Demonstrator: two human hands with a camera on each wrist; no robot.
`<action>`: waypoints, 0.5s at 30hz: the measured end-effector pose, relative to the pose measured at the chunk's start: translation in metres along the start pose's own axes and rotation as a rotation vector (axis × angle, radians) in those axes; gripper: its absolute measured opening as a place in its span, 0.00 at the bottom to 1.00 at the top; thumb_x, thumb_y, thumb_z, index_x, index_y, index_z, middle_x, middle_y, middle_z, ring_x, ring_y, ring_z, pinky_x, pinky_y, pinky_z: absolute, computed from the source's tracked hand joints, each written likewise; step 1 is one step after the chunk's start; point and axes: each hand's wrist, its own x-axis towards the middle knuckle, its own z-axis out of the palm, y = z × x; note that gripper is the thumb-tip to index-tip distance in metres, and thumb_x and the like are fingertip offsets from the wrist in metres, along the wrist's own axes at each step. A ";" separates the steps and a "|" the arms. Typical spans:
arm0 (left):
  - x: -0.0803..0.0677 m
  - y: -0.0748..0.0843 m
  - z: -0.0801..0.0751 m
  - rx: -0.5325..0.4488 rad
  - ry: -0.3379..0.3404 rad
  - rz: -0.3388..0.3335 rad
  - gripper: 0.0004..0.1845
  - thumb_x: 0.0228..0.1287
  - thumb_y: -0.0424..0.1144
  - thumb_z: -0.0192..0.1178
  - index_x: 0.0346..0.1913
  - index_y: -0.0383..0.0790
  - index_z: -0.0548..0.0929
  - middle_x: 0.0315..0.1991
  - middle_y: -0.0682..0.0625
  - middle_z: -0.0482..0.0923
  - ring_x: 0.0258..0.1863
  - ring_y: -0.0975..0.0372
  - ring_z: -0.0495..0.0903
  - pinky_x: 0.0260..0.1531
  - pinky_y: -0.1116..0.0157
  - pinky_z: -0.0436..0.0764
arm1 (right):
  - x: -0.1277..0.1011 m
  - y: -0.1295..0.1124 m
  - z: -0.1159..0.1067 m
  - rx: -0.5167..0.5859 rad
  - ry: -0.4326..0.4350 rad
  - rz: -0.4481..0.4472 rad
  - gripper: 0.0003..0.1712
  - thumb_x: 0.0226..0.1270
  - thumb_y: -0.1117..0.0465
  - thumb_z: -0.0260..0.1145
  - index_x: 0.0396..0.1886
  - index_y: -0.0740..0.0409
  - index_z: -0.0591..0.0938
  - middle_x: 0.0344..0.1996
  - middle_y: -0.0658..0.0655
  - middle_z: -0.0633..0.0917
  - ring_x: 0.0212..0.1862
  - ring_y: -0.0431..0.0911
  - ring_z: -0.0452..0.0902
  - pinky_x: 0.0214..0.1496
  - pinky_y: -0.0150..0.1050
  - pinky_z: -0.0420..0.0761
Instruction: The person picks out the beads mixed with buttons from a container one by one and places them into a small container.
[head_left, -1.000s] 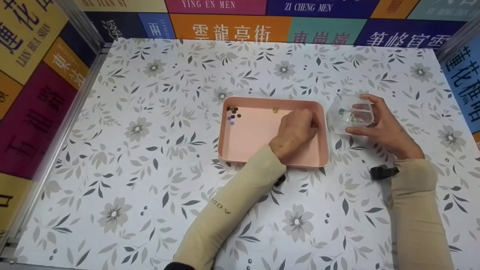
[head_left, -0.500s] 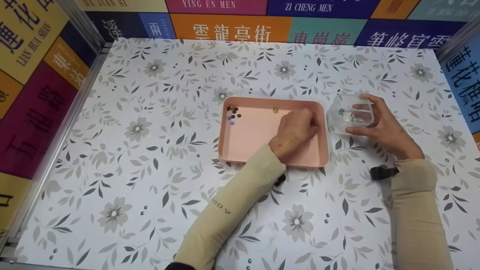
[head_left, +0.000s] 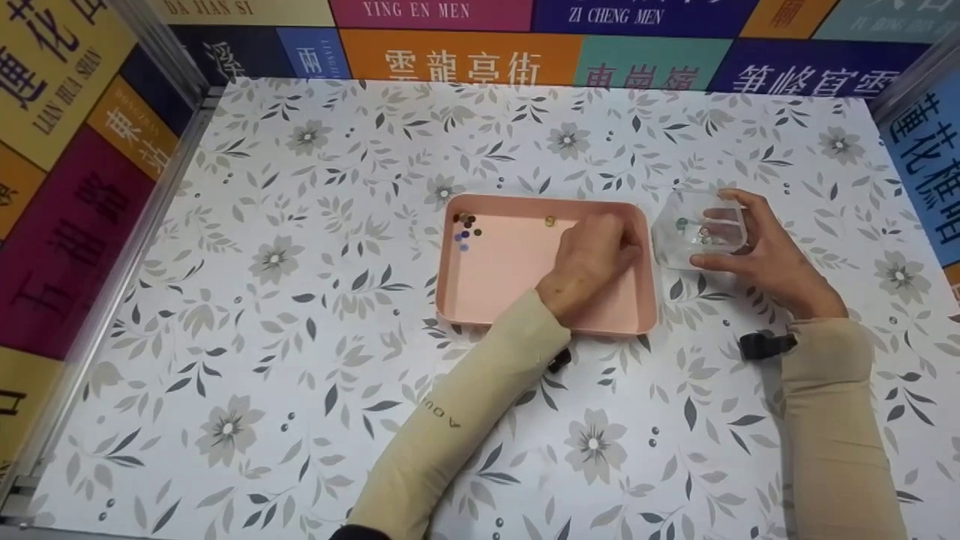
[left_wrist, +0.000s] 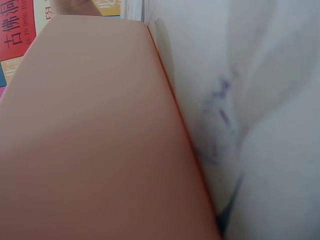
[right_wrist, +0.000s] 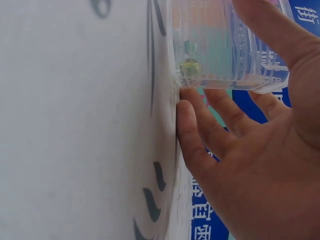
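My left hand (head_left: 589, 259) is over the right part of a shallow pink tray (head_left: 510, 300), with bent fingers pointing down towards its back right corner. Its fingertips are hidden, so whatever they touch or hold cannot be seen. My right hand (head_left: 784, 259) grips a clear plastic container (head_left: 679, 251) just right of the tray, thumb at the near side and a finger at the far side. Inside it lie a few small glassy balls; the right wrist view shows a green one (right_wrist: 190, 47) and a yellow-green one (right_wrist: 190, 67). The container stands on the table.
Several small dark and blue beads (head_left: 466, 231) cluster in the tray's back left corner. A single gold bead (head_left: 550, 221) lies near the back wall. The table (head_left: 300, 337) has a flowered cover, and printed panels (head_left: 465, 60) stand behind it.
My left hand shifts very slightly at the fingers over the tray's back right part. The right hand, container and beads stay where they were.
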 end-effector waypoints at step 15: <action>0.003 0.003 -0.002 -0.014 0.107 0.066 0.06 0.73 0.41 0.63 0.41 0.53 0.90 0.39 0.60 0.87 0.36 0.70 0.80 0.35 0.71 0.79 | 0.001 0.000 0.000 -0.010 -0.002 0.028 0.56 0.63 0.64 0.77 0.81 0.34 0.53 0.74 0.58 0.69 0.69 0.39 0.72 0.55 0.20 0.77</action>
